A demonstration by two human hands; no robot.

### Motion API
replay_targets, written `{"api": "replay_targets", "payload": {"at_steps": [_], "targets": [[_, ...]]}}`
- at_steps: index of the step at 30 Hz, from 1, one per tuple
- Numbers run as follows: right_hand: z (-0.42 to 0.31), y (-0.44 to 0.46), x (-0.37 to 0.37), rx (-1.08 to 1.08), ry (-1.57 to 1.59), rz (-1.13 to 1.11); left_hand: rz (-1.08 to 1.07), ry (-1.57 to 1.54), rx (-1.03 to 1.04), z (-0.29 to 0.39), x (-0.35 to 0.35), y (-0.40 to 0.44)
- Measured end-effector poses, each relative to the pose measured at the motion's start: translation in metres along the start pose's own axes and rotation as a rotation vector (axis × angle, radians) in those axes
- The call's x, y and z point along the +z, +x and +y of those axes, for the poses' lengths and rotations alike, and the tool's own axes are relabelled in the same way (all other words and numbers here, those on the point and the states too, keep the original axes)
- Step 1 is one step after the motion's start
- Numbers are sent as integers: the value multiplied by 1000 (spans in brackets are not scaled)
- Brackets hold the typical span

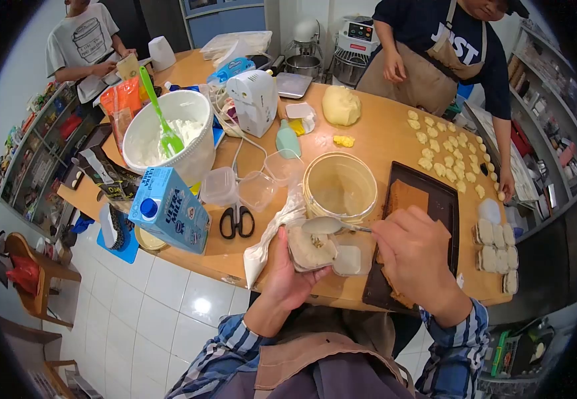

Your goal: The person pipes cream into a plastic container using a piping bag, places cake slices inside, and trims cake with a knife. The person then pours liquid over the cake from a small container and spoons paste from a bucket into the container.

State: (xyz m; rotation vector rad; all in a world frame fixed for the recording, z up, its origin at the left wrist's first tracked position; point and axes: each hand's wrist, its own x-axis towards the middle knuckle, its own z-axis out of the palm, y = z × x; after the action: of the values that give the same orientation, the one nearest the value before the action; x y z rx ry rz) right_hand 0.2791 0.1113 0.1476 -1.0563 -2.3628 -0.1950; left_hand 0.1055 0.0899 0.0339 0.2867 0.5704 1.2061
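Note:
My left hand (282,282) is wrapped round a small clear dessert box (310,251) filled with pale cream, which has some brownish crumbs on top. My right hand (413,256) grips a metal spoon (323,225), its bowl just over the box's far edge. Behind them stands a pale open tub (340,183) with smears of cream inside its walls. A filled piping bag (268,236) lies left of the box, and a clear square lid or box (347,260) is to the right. Partly under my right hand is a dark baking tray (446,199) with flat brown cake (407,201).
A milk carton (171,209), black scissors (236,221) and white mixing bucket (192,149) stand left. A dough ball (341,106) and many dough pieces (448,149) lie beyond, beside a co-worker (428,60). Filled boxes (498,246) sit right. Another person (86,46) stands far left.

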Motion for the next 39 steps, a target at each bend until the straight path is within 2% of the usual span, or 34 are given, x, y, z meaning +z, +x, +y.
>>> {"api": "replay_targets", "payload": {"at_steps": [30, 39], "targets": [[-7, 0, 2, -11, -118, 38, 20, 101, 142, -1, -2, -3], [-9, -1, 6, -14, -94, -24, 23, 115, 142, -2, 0, -2]]}}
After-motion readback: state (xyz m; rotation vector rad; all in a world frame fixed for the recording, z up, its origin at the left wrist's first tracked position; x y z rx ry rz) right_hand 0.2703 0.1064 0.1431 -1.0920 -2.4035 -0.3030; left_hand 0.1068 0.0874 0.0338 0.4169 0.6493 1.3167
